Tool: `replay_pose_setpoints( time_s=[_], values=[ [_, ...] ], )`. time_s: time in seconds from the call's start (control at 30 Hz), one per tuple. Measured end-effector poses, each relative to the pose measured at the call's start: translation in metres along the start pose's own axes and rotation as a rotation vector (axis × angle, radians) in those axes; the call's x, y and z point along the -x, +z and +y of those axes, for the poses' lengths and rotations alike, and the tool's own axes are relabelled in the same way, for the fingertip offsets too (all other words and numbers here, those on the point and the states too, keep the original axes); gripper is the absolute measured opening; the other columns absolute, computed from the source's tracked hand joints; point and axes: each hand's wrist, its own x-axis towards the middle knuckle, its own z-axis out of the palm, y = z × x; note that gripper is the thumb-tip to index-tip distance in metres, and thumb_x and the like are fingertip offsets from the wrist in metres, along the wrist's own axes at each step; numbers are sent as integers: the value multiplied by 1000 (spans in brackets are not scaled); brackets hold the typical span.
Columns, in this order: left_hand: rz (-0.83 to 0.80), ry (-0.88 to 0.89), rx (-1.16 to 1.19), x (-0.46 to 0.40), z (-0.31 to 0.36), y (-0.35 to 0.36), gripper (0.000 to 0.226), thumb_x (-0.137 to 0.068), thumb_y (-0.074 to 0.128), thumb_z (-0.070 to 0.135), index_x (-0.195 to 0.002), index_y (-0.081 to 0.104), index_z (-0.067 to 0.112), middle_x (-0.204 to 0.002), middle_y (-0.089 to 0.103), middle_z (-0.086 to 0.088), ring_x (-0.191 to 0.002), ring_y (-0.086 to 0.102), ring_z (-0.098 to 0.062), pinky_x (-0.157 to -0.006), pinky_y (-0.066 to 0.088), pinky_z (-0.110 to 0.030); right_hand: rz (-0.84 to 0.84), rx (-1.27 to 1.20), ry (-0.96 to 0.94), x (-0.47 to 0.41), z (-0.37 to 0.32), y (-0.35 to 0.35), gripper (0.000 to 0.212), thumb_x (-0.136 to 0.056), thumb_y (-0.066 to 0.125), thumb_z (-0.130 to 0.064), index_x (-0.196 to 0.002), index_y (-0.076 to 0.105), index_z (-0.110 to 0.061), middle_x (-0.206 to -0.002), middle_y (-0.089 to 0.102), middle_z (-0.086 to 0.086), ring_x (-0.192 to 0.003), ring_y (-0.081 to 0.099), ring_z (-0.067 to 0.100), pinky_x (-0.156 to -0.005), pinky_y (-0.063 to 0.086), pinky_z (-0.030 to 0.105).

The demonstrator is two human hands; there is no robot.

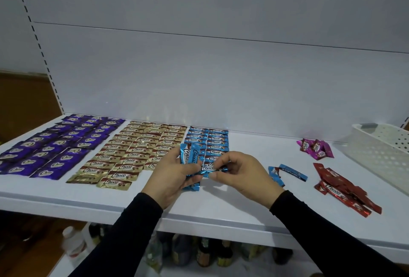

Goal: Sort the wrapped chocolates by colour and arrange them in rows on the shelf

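Observation:
On the white shelf (232,206) lie rows of purple chocolates (55,144), gold chocolates (137,150) and blue chocolates (208,138). My left hand (172,177) grips a small stack of blue chocolates (190,153) above the front of the blue rows. My right hand (241,172) pinches one blue chocolate (210,168) by its end, right beside the stack. Two loose blue chocolates (287,173) lie to the right of my hands. A pile of red chocolates (340,186) and a few pink chocolates (315,148) lie further right.
A white perforated basket (382,152) stands at the right end of the shelf. The shelf's white back panel (210,73) rises behind the rows. Bottles (203,252) stand on the lower shelf beneath.

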Motion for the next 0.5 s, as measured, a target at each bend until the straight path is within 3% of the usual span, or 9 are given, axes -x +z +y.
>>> replay_pose_setpoints(
  time_s=[0.2,0.33,0.5],
  values=[
    [51,31,-45,2,3,3,27,-90,66,-5,-107,63,15,-93,76,-8,-69,74,-16,-50,57,-25,44,358,-116,4,-2,-2,22,-80,80,-26,-82,61,-37,-100,65,-12,-91,61,2,-80,54,23],
    [192,15,61,2,11,-3,10,-99,58,10,-99,60,20,-100,70,-13,-74,70,-19,-63,62,-30,33,448,-97,10,6,-4,15,-83,77,-26,-88,64,-30,-100,64,-14,-91,56,-9,-73,43,6],
    [237,22,80,4,15,-6,8,-101,55,15,-107,60,17,-103,68,-16,-77,68,-20,-62,62,-30,-41,576,-70,14,11,0,15,-86,73,-34,-93,67,-22,-98,59,-16,-92,55,0,-73,40,6]
  ],
)
